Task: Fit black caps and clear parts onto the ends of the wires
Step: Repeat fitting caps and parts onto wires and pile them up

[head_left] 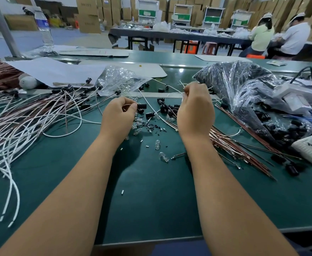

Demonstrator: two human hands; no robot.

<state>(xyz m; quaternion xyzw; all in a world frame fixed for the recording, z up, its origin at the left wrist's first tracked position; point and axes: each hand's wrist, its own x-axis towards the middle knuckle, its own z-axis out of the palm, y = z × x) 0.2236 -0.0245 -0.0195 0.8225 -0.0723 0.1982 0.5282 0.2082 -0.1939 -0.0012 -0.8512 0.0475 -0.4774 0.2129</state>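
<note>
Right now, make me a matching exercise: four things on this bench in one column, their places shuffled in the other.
Things:
1. water bottle
2. finished wires with black caps
3. big bag of black caps
4. loose clear bulb

Places:
A. right of the hands
B. far left corner
C. near side, between the forearms
D. left of the hands

Pairs: 1-B, 2-D, 3-A, 4-C
</note>
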